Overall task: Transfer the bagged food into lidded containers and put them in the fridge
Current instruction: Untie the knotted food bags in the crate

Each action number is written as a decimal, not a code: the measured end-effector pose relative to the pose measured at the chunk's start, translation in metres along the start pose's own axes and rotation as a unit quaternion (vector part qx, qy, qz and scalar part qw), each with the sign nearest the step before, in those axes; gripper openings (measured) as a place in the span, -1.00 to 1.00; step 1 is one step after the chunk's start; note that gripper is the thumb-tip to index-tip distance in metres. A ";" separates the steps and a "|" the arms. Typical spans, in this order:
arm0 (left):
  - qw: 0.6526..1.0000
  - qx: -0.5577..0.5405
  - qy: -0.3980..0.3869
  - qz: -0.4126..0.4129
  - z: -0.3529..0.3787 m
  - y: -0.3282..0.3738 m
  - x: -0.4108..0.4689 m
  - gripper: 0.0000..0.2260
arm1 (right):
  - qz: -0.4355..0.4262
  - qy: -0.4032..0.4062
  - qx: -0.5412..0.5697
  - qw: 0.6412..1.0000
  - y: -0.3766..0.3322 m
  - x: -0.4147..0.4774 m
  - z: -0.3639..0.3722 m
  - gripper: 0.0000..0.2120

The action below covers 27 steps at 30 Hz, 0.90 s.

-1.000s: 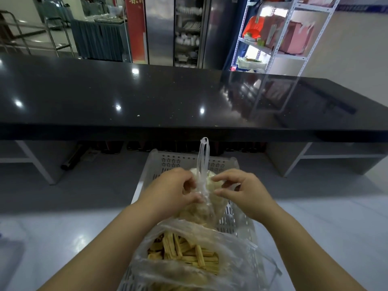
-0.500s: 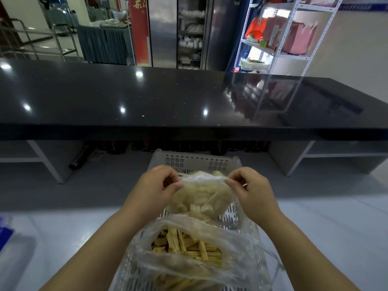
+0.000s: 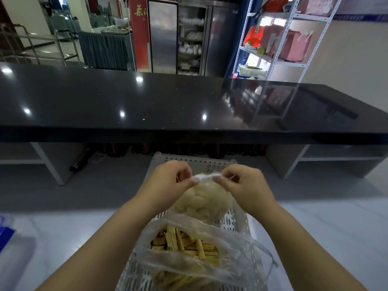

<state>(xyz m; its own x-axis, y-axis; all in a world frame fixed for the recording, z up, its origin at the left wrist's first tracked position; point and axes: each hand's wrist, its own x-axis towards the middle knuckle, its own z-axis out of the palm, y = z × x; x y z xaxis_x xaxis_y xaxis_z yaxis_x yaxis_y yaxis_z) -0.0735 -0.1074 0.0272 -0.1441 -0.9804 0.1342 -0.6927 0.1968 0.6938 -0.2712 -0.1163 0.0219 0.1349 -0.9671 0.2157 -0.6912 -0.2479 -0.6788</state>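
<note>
A clear bag of pale white food [image 3: 202, 201] hangs over a white perforated plastic crate [image 3: 237, 215] on the floor. My left hand [image 3: 168, 185] pinches the left side of the bag's top. My right hand [image 3: 243, 185] pinches the right side, and the plastic is stretched taut between them. Nearer to me in the crate lies an open clear bag of yellow stick-shaped food [image 3: 189, 246]. No lidded container shows in this view.
A long glossy black counter [image 3: 168, 106] runs across in front of the crate. Behind it stand steel fridge cabinets [image 3: 189, 36] and a white metal shelf rack [image 3: 279, 38] with pink boxes. A blue object [image 3: 5, 234] sits at the left edge.
The bag's upright handles have been pulled down and sideways. My hands rose a little and moved apart, now stretching the bag's top between them. The camera tilted slightly.
</note>
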 end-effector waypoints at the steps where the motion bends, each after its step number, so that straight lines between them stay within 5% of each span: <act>1: 0.999 -0.032 0.021 -0.006 -0.002 -0.001 -0.002 -0.87 | 0.023 0.032 0.055 0.998 0.002 -0.002 -0.002 -0.85; 5: 0.990 -0.101 0.095 -0.041 -0.008 -0.009 -0.009 -0.88 | 0.110 0.138 0.210 0.962 0.006 -0.009 -0.005 -0.85; 13: 1.000 -0.013 -0.022 -0.011 -0.012 0.015 -0.009 -0.96 | 0.136 0.074 0.367 0.917 -0.018 -0.009 -0.029 -0.71; 18: 0.993 -0.102 0.038 -0.040 -0.012 0.019 -0.003 -0.85 | 0.142 0.074 0.415 0.896 -0.016 -0.009 -0.037 -0.66; 23: 0.962 -0.239 0.071 -0.113 -0.010 0.007 -0.004 -0.86 | 0.127 0.017 0.313 0.941 -0.014 -0.012 -0.034 -0.85; 27: 0.927 -0.333 0.065 -0.163 -0.006 0.015 0.000 -0.81 | 0.109 -0.023 0.023 0.993 -0.019 -0.010 -0.029 -0.70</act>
<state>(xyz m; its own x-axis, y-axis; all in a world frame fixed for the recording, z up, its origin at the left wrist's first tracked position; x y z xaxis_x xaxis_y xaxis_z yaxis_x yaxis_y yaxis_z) -0.0800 -0.1042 0.0419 0.1131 -0.9880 -0.1051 -0.0892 -0.1154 0.9893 -0.2796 -0.1000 0.0528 0.0177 -0.9994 0.0284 -0.6744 -0.0329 -0.7376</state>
